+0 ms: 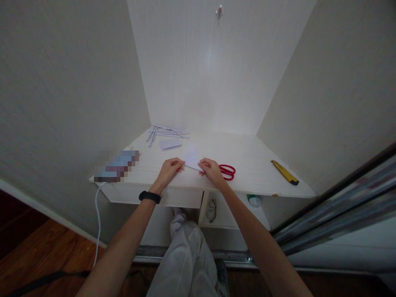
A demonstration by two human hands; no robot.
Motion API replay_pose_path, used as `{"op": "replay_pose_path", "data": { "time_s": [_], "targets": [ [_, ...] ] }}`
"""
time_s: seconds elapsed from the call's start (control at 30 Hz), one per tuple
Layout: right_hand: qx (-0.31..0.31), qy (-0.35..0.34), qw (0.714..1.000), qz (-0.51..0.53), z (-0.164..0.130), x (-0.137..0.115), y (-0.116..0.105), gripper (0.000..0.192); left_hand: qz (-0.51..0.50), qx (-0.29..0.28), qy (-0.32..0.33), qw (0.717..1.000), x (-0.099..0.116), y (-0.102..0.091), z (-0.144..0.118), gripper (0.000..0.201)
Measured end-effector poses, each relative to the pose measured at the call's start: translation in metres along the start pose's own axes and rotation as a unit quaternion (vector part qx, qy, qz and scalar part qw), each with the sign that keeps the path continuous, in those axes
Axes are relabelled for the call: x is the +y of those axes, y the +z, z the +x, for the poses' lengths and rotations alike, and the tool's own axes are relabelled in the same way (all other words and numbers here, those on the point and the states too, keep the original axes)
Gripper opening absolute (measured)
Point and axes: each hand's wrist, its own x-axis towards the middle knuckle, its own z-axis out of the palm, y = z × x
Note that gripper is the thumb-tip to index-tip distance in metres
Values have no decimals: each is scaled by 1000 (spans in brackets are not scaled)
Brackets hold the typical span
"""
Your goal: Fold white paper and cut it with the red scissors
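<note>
- No words, brands or labels can be read on anything here. One spot on the desk is blurred out in little squares (116, 166), so I cannot tell what lies there.
- One white folded paper (192, 158) lies near the front edge of the white desk (253, 165). It has a pointy shape, like a triangle.
- The left hand (169, 170) pinches the left side of the folded paper with its fingers closed on it.
- The right hand (210, 169) pinches the right side of the same paper, fingers closed on it too.
- One black band (149, 196) sits on the left wrist.
- One pair of red scissors (227, 171) lies on the desk, just beside the right hand.
- One yellow cutter knife (285, 172) lies far off to the right, near the wall.
- One small white paper piece (170, 143) lies behind the hands.
- A little heap of thin paper strips (167, 132) lies at the back left. They are too many and too small to count.
- One white cable (98, 214) hangs down from the left desk edge.
- One pair of glasses (211, 209) sits on a shelf under the desk.
- One round green and white thing (254, 201) sits under there too. I cannot tell what it is.
</note>
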Motion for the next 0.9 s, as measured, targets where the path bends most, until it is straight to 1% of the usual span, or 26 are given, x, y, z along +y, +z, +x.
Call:
{"op": "replay_pose_path", "data": {
  "time_s": [0.2, 0.47, 0.73, 0.9],
  "targets": [
    [6, -1, 1000, -3, 1, 2, -1, 24, -15, 1, -4, 1000, -2, 0, 1, 29],
    [1, -45, 999, 11, 4, 6, 1, 21, -26, 35, -3, 999, -3, -1, 2, 31],
    [4, -37, 999, 6, 5, 8, 0, 22, -35, 44, -1, 998, 0, -1, 1, 29],
    [6, -44, 999, 17, 5, 7, 0, 20, -45, 56, 5, 997, 1, -1, 0, 28]
  ]
}}
